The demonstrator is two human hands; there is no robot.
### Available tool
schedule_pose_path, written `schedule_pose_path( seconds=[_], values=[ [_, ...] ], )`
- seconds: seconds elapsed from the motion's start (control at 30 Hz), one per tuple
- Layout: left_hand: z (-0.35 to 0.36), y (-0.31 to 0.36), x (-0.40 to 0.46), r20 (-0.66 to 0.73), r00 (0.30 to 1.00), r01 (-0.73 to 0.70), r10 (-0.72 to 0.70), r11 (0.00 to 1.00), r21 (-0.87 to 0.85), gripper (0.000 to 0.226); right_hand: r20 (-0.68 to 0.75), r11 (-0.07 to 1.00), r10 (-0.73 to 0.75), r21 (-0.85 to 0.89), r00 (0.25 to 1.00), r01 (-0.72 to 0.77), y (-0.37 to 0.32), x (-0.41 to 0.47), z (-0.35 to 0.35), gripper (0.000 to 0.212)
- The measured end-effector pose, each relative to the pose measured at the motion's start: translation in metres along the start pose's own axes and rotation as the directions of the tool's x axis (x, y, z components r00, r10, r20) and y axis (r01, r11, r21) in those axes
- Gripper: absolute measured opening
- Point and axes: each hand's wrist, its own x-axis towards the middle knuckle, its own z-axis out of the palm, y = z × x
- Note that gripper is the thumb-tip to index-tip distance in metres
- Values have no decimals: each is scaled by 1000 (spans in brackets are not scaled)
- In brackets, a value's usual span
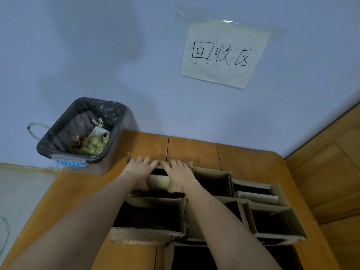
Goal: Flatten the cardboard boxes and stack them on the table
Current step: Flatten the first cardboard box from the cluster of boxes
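Cardboard boxes (pixel 212 207) crowd the table (pixel 194 149); bin (pixel 81 131) stands beside it.

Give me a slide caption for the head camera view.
Both hands, left and right, press on the far cardboard box among open boxes on a wooden table.

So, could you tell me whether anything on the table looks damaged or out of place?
Nothing stands out. The open cardboard boxes sit crowded on the wooden table, unflattened, while the left hand and right hand rest on the far box.
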Motion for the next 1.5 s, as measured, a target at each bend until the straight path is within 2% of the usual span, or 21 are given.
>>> schedule_pose_path(
  seconds=[0.23,0.43,0.6,0.77,1.03,1.5],
  values=[
    [-65,0,-49,-282,957,78,-70,997,14,103,-285,999,16,-45,958,-30,-3,-33,-57,101],
    [-101,21,-108,-398,913,132,-85,987,91,100,-433,994,18,-88,901,-63,-16,-93,-86,99],
    [-102,40,-150,-467,878,173,-105,979,105,101,-494,993,18,-94,869,-74,-34,-137,-88,98],
    [-100,52,-191,-506,855,180,-110,979,91,99,-515,987,55,-99,856,-123,-60,-176,-90,101],
    [-82,45,-274,-515,855,139,-64,984,108,100,-521,970,161,-72,838,-231,-143,-229,-84,104],
    [49,48,-393,-429,902,85,-51,995,59,99,-377,951,227,-112,898,-288,-284,-288,9,107]
  ],
)
